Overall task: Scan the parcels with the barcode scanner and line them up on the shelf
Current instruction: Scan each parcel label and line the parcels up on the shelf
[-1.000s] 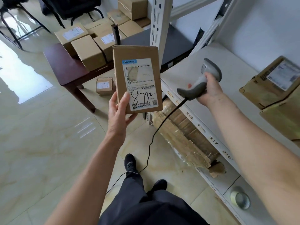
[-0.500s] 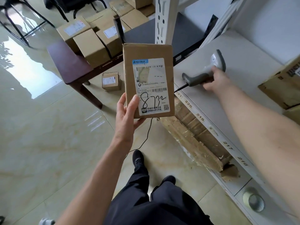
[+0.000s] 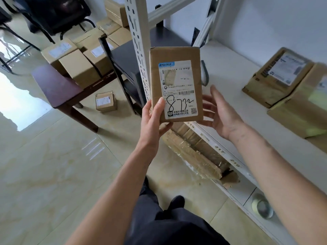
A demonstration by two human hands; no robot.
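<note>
Both bare forearms reach forward from about six o'clock, converging toward twelve; the left hand (image 3: pixel 155 119) is raised with the wrist straight, thumb pressed flat over the front of a parcel (image 3: pixel 176 84) and fingers curled behind its lower edge; the right hand (image 3: pixel 219 112), at three o'clock of the left, is spread, palm turned inward, holding nothing.

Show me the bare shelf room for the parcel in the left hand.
Free: the white shelf between the scanner, lying behind the held parcel, and the two parcels at the right; also the front strip along the numbered edge. Crowded: the right end.
</note>
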